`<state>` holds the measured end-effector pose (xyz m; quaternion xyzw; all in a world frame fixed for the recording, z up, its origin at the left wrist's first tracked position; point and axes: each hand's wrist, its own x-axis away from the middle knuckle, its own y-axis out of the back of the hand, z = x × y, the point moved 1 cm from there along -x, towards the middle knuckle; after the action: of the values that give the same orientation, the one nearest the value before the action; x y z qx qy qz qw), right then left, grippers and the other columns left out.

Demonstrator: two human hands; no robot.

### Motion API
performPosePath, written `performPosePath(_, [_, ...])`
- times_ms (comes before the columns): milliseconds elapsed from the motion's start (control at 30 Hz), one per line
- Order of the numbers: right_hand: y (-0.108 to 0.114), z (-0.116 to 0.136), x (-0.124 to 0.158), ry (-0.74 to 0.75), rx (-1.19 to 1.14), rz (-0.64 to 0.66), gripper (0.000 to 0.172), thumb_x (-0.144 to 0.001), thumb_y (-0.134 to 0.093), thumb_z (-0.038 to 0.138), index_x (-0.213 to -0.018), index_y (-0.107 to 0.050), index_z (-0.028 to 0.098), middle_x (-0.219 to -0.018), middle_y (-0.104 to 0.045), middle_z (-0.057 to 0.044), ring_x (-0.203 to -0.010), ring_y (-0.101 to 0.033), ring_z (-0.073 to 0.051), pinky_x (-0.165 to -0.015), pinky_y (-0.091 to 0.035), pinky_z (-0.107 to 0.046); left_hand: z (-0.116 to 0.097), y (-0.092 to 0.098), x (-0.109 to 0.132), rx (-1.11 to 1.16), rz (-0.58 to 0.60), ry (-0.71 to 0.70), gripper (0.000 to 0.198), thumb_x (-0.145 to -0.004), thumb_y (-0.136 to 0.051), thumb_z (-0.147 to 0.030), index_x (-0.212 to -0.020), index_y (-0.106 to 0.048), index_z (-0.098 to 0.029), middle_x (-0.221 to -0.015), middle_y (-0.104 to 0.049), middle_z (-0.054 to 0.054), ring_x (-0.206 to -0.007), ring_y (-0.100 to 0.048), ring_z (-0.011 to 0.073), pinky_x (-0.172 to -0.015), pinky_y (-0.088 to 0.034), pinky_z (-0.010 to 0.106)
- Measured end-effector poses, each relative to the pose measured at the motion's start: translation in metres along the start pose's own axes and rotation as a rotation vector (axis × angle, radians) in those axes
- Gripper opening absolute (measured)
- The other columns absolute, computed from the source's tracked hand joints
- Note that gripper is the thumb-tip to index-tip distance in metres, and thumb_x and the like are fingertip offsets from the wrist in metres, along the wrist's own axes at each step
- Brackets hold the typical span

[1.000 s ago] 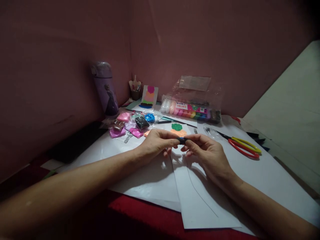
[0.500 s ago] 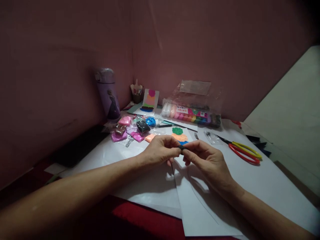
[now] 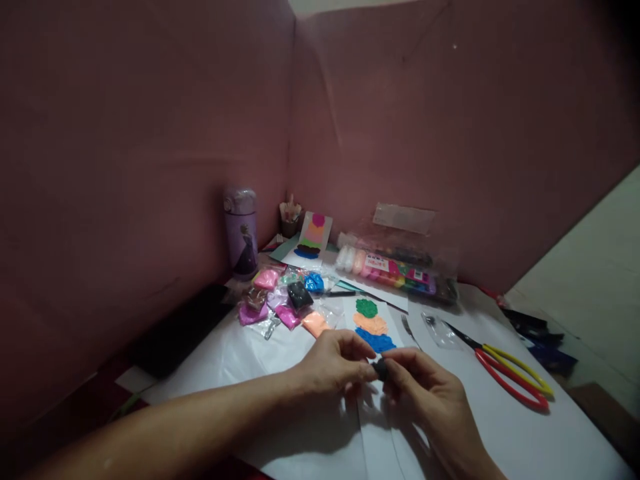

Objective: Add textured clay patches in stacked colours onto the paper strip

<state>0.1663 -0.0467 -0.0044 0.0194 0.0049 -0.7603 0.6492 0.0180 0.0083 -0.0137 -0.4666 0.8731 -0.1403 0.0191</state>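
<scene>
Between my two hands is a small lump of black modelling clay (image 3: 381,369). My left hand (image 3: 334,363) pinches it from the left with thumb and fingertips. From the other side, the thumb and index finger of my right hand (image 3: 425,387) also close on it. Just beyond my fingers lies a paper with green, orange and blue clay shapes (image 3: 371,324) stacked in a column. Several small clay packets, among them a black packet (image 3: 300,294) and a peach packet (image 3: 316,324), lie to the left of that paper.
Red-and-yellow-handled scissors (image 3: 515,377) lie at right, near a fork (image 3: 407,327). A purple bottle (image 3: 241,233) stands at back left. Behind are a cup of sticks (image 3: 290,219), a card with coloured clay layers (image 3: 314,237) and a bag of clay packs (image 3: 395,270).
My view has tilted upward, so everything sits lower in the picture. Both hands still hold the black clay, which looks turned and more compact than before.
</scene>
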Motion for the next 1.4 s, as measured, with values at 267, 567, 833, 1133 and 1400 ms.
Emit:
performPosePath(267, [-0.001, 0.003, 0.006, 0.205, 0.096, -0.08, 0.03, -0.079, -0.062, 0.045, -0.088, -0.068, 0.018, -0.061, -0.065, -0.004, -0.049, -0.059, -0.017, -0.042, -0.049, -0.025, -0.011, -0.007, 0.005, -0.04, 0.019, -0.055, 0.025, -0.069, -0.066, -0.025, -0.09, -0.068, -0.011, -0.067, -0.062, 0.002, -0.048, -0.049, 0.0061, -0.041, -0.038, 0.016])
performPosePath(567, [0.008, -0.005, -0.003, 0.464, 0.357, -0.076, 0.019, -0.081, -0.061, 0.039, -0.083, -0.07, 0.023, -0.067, -0.068, -0.003, -0.056, -0.064, -0.015, -0.054, -0.052, -0.02, -0.023, 0.004, -0.006, 0.296, -0.1, 0.029, 0.027, -0.064, -0.071, -0.025, -0.08, -0.055, -0.01, -0.066, -0.064, 0.006, -0.045, -0.058, 0.0116, -0.04, -0.045, 0.02])
performPosePath(833, [0.002, -0.007, -0.001, 0.319, 0.187, -0.08, 0.02, -0.08, -0.063, 0.037, -0.081, -0.069, 0.018, -0.072, -0.068, -0.007, -0.056, -0.063, -0.016, -0.049, -0.053, -0.023, -0.024, 0.007, -0.008, 0.479, -0.006, 0.132, 0.033, -0.068, -0.051, -0.012, -0.099, -0.054, -0.006, -0.069, -0.063, 0.009, -0.047, -0.058, 0.0117, -0.043, -0.046, 0.021])
performPosePath(1133, [0.012, 0.014, -0.012, 0.063, -0.119, -0.175, 0.024, -0.078, -0.067, 0.037, -0.087, -0.064, 0.015, -0.068, -0.065, -0.004, -0.05, -0.055, -0.011, -0.039, -0.044, -0.019, -0.022, 0.013, -0.004, 0.348, 0.014, 0.176, 0.034, -0.081, -0.056, -0.044, -0.088, -0.056, -0.011, -0.052, -0.045, -0.006, -0.028, -0.032, 0.0023, -0.028, -0.017, 0.015])
performPosePath(1400, [0.045, 0.043, -0.043, -0.09, -0.302, -0.162, 0.021, -0.073, -0.073, 0.032, -0.083, -0.065, 0.015, -0.066, -0.063, -0.001, -0.048, -0.052, -0.008, -0.036, -0.041, -0.013, -0.019, 0.013, -0.009, 0.419, 0.065, 0.15, 0.021, -0.082, -0.054, -0.017, -0.097, -0.061, -0.004, -0.072, -0.063, 0.01, -0.048, -0.057, 0.0096, -0.041, -0.043, 0.017])
